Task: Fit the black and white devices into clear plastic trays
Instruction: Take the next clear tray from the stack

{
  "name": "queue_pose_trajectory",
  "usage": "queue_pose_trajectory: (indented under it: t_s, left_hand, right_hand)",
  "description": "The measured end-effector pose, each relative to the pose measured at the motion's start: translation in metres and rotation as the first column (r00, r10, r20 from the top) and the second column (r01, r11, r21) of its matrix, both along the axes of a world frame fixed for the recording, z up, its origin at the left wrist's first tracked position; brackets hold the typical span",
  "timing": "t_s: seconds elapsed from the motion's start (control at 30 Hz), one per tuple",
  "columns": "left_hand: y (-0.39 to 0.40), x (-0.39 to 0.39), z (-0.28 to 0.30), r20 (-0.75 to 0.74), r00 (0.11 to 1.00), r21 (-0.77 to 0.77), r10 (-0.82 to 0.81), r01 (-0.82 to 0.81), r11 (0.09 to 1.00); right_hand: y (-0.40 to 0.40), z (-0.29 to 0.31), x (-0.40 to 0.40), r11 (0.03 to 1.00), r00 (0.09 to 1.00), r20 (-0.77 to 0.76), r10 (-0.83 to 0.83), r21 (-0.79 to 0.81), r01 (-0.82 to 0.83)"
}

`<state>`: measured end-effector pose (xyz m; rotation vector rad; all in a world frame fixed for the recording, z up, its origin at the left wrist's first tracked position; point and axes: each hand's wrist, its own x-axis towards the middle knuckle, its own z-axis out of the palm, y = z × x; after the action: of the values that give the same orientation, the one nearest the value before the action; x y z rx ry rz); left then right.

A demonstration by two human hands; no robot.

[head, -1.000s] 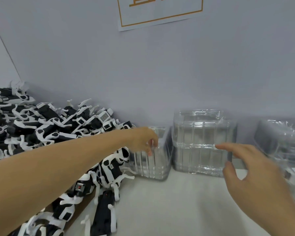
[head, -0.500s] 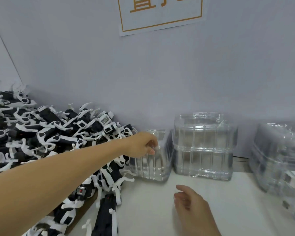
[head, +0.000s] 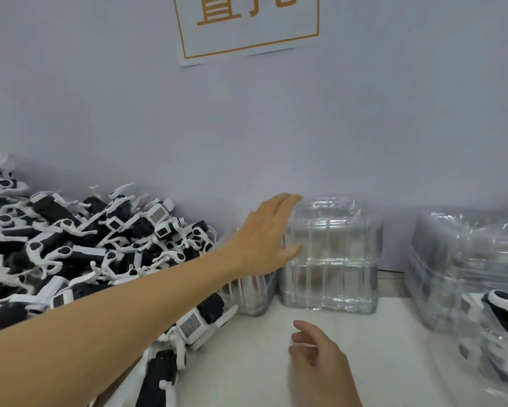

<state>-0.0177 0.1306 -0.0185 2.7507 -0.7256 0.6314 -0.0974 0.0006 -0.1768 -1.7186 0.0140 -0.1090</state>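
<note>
Most of the job is left. A big pile of black and white devices [head: 79, 251] waits on the surface [head: 276, 377]. The left hand [head: 264, 239], fingers straight, touches the stack of clear plastic trays [head: 332, 257]. The right hand [head: 320, 359] hangs loose, holding nothing (one device [head: 505, 312] already sits in a tray at right).

A white paper sign [head: 248, 26] with a thin orange border hangs on the wall at the upper middle of the frame. It bears large orange Chinese characters, cut off by the top edge; only their lower parts show, too little to read. Small grid-patterned labels [head: 156, 214] on some devices are illegible.
</note>
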Motion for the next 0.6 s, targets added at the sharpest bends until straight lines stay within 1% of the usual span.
queue_pose_trajectory:
  t_s: [0.03,0.07,0.17,0.2,0.23,0.3,0.37,0.4,0.43,0.5,0.6]
  left_hand:
    - [-0.013,0.003,0.005,0.011,1.0,0.037,-0.011,0.01,0.999]
    - [-0.026,0.007,0.01,-0.012,1.0,0.091,-0.007,0.008,0.996]
    - [-0.058,0.018,0.015,-0.129,0.989,0.27,0.072,-0.035,0.962]
    - [-0.065,0.02,0.015,-0.147,0.985,0.285,0.096,-0.051,0.957]
    - [-0.07,0.022,0.015,-0.144,0.984,0.262,0.105,-0.065,0.963]
    - [-0.075,0.024,0.012,-0.115,0.989,0.129,0.097,-0.082,0.988]
    - [-0.077,0.021,0.009,-0.093,0.993,-0.07,0.071,-0.077,0.995]
    - [-0.076,0.018,0.009,-0.073,0.996,-0.18,0.057,-0.069,0.981]
    - [-0.075,0.013,0.01,-0.043,0.998,-0.287,0.045,-0.056,0.956]
    - [-0.071,-0.002,0.013,0.014,1.0,-0.48,0.019,-0.01,0.877]
    - [-0.068,-0.037,0.016,0.074,0.997,-0.678,-0.012,0.059,0.733]
  right_hand:
    - [-0.001,0.001,-0.001,1.0,1.0,0.0,0.012,-0.004,-0.012]
    - [-0.002,0.002,-0.001,1.0,1.0,0.0,0.025,-0.007,-0.025]
    - [-0.007,0.007,-0.001,0.998,0.998,-0.003,0.063,-0.016,-0.063]
    - [-0.009,0.009,-0.001,0.997,0.997,-0.002,0.076,-0.022,-0.076]
    - [-0.012,0.011,-0.001,0.996,0.996,0.003,0.085,-0.026,-0.085]
    - [-0.019,0.017,0.0,0.996,0.996,0.027,0.086,-0.025,-0.086]
    - [-0.028,0.024,0.003,0.999,0.997,0.069,0.047,0.011,-0.048]
    - [-0.032,0.028,0.005,0.999,0.996,0.093,0.008,0.038,-0.012]
    - [-0.038,0.032,0.007,0.997,0.993,0.112,-0.039,0.064,0.032]
    - [-0.047,0.04,0.009,0.988,0.982,0.141,-0.128,0.099,0.114]
    - [-0.057,0.051,0.009,0.982,0.965,0.196,-0.176,0.099,0.159]
